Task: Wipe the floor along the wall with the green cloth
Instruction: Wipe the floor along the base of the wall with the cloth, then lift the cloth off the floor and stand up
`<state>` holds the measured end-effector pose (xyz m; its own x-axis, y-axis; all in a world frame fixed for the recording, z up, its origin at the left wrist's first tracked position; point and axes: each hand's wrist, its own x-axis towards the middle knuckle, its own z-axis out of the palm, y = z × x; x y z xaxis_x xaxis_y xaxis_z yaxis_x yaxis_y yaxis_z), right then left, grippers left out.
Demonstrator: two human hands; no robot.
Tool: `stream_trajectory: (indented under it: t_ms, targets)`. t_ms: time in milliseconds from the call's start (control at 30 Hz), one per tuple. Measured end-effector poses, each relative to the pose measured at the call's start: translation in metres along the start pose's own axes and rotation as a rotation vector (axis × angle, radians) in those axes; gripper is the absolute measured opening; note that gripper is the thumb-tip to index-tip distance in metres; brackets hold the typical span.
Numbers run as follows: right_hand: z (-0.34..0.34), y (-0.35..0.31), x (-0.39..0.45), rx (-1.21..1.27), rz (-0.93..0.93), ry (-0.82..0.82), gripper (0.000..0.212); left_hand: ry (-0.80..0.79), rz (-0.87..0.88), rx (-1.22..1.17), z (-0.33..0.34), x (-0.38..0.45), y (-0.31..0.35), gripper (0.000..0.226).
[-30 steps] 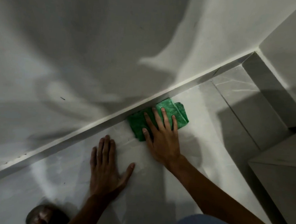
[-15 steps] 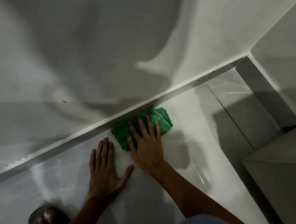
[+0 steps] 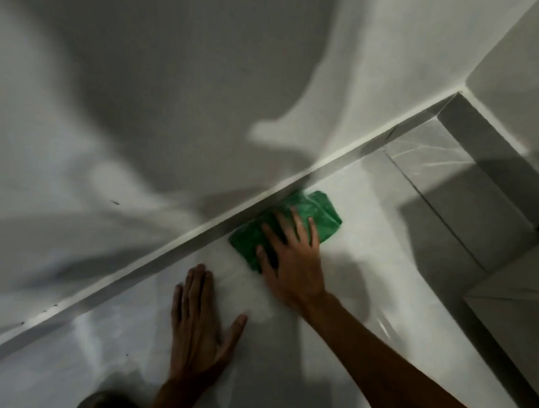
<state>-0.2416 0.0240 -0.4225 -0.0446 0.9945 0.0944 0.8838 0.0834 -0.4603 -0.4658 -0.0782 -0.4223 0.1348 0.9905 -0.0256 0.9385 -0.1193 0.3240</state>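
Note:
A crumpled green cloth [image 3: 320, 208] lies on the pale glossy floor [image 3: 368, 273], pushed up against the grey skirting [image 3: 151, 261] at the foot of the white wall [image 3: 174, 87]. My right hand [image 3: 290, 255] lies flat on the cloth's near half, fingers spread and pointing at the wall, pressing it down. My left hand [image 3: 199, 322] rests palm-down on the bare floor a little nearer and to the left, fingers apart, holding nothing.
The wall meets a second wall [image 3: 522, 77] in a corner at the upper right. A grey boxy block [image 3: 516, 320] stands on the floor at the right. A dark rounded thing [image 3: 107, 406] shows at the bottom edge, too dim to identify.
My right hand slid the cloth left along the skirting, then back to the right. The left hand has stayed planted on the floor.

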Motion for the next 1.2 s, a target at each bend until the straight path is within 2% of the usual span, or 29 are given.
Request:
stream_trajectory:
  t_ms: [200, 300, 367, 433, 500, 533, 600, 667, 700, 833, 933, 1033, 1133, 1200]
  targets:
    - [0.004, -0.010, -0.047, -0.028, -0.155, -0.069, 0.060, -0.010, -0.190, -0.208, -0.006, 0.003, -0.001, 0.108]
    - [-0.007, 0.000, -0.084, -0.129, -0.186, -0.030, 0.045, -0.043, -0.194, -0.241, -0.019, 0.010, 0.010, 0.103]
    - [-0.013, 0.004, -0.106, -0.133, -0.172, 0.008, 0.038, -0.084, -0.129, -0.220, -0.029, 0.015, 0.015, 0.100]
    - [-0.025, 0.005, -0.117, -0.111, -0.083, -0.032, 0.041, -0.140, -0.068, -0.173, -0.040, 0.021, 0.020, 0.098]
    - [-0.048, -0.004, -0.118, 0.003, 0.074, -0.152, 0.056, -0.215, -0.064, -0.165, -0.057, 0.027, 0.030, 0.098]
    - [-0.062, -0.009, -0.117, 0.150, 0.200, -0.203, 0.061, -0.243, -0.065, -0.175, -0.069, 0.031, 0.040, 0.098]
    - [-0.103, -0.019, -0.110, 0.632, 0.550, -0.254, 0.050, -0.305, -0.076, -0.205, -0.101, 0.042, 0.068, 0.097]
    - [-0.150, -0.029, -0.107, 1.089, 0.804, -0.186, 0.038, -0.365, -0.074, -0.240, -0.138, 0.050, 0.098, 0.098]
    - [-0.177, -0.036, -0.107, 1.251, 0.881, -0.142, 0.040, -0.386, -0.059, -0.257, -0.159, 0.056, 0.115, 0.100]
    - [-0.282, -0.067, -0.129, 1.605, 1.047, 0.060, 0.050, -0.415, 0.068, -0.277, -0.231, 0.073, 0.182, 0.113]
    - [-0.367, -0.090, -0.154, 1.621, 1.095, 0.208, 0.053, -0.397, 0.250, -0.306, -0.279, 0.082, 0.242, 0.099]
    - [-0.450, -0.103, -0.177, 1.583, 1.159, 0.439, 0.060, -0.379, 0.404, -0.328, -0.311, 0.086, 0.305, 0.088]
    - [-0.525, -0.101, -0.205, 1.535, 1.173, 0.621, 0.044, -0.390, 0.544, -0.306, -0.328, 0.089, 0.372, 0.082]
    - [-0.564, -0.093, -0.221, 1.491, 1.186, 0.757, 0.046, -0.393, 0.636, -0.295, -0.329, 0.091, 0.410, 0.080]
